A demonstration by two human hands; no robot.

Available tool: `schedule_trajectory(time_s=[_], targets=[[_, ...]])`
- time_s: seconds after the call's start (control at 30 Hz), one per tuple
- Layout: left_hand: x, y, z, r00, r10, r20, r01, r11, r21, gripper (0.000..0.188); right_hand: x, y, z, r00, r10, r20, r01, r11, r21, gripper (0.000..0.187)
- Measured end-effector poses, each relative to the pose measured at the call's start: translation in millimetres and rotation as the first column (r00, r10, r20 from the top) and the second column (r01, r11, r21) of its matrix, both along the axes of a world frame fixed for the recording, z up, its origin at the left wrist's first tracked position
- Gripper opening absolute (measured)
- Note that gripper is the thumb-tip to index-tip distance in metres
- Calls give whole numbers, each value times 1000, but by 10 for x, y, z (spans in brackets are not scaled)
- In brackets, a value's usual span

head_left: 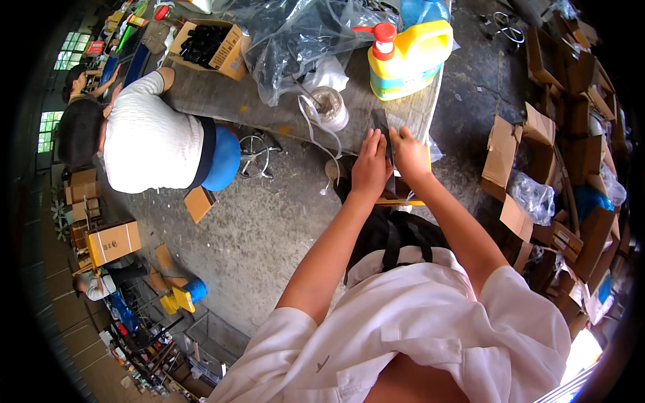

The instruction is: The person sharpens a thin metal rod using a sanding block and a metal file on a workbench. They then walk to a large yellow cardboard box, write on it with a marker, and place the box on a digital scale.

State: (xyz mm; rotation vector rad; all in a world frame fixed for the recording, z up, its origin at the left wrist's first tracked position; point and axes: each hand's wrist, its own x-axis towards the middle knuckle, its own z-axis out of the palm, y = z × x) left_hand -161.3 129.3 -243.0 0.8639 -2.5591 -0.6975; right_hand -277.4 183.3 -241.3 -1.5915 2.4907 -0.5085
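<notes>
At the near right end of the wooden workbench point(269, 111), both my hands are at a long, thin, dark flat strip point(381, 121). My left hand point(371, 166) presses against its left side, fingers close together. On the other side, my right hand point(411, 156) grips the edge with bent fingers. The strip's lower part runs between my hands toward my body, partly hidden. Just beyond my left hand is a roll of whitish tape or cord point(329, 109), its loose end hanging off the bench edge. A yellow jug point(411, 62) with a red pump top stands past my right hand.
Clear plastic sheeting point(289, 47) and an open cardboard box point(232, 57) of black parts lie farther along the bench. A person in white point(158, 134) sits on a blue stool point(225, 158) at left. Opened cartons point(504, 161) crowd the right side.
</notes>
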Motion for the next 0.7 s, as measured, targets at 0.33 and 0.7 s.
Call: schedule_trajectory(time_s=[0.33,0.7], targets=[[15,3,20,1000,-3,8,3,1000,-3,53,94,224,-64,999,31,-34,-33,998,-50,38],[20,-1,1,1000,-9,30,9,1000,-9,53,84,213,27,999,40,-18,-41,999,-13,37]])
